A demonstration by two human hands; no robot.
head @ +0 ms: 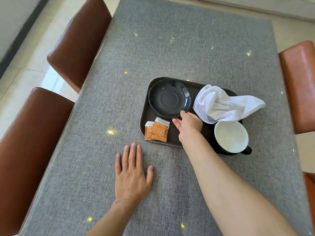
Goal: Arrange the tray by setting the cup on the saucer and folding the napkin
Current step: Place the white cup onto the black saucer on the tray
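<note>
The cup (231,136) stands upright at the near right corner of the tray (173,133), its handle jutting past the tray's edge. The saucer (169,98) lies bare at the far left, well apart from the cup. The napkin (225,105) is crumpled between them on the right, one corner hanging over the rim onto the bench (170,48).

The right hand (188,124) has its grip pinching the saucer's near rim, thumb on top, fingers underneath as far as I can tell. The left hand (132,172) lies flat with fingers spread on the bench, holding nothing.

Risks, as I judge them: a glazed rim held by one edge could slip or tip. Dragging the saucer could bump the sachets (157,130) just beside it, or snag the napkin. The overhanging handle could catch a sleeve or wrist.

Count: one cup, one saucer, one napkin, one tray, two sachets, four chairs (80,41) partly in view.
</note>
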